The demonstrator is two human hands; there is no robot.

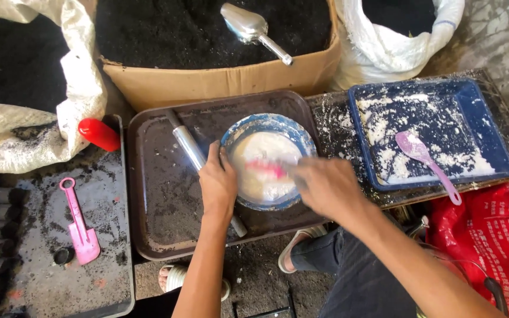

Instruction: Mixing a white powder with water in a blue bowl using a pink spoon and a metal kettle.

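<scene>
Bare brown tray (166,200) lies open left of the left hand's fingers (218,176); a metal tube (188,146) blocks just beyond them, the bowl (269,123) crowds their right.

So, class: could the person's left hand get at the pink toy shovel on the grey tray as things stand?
Probably yes. The left hand steadies the bowl, and the pink shovel lies uncovered on the grey tray to its left, nothing between.

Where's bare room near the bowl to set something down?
Bare brown tray between its left rim and the left hand, below the metal rod. Also the grey tray below the pink shovel. Crowded: around the bowl, where the right hand stirs.
</scene>
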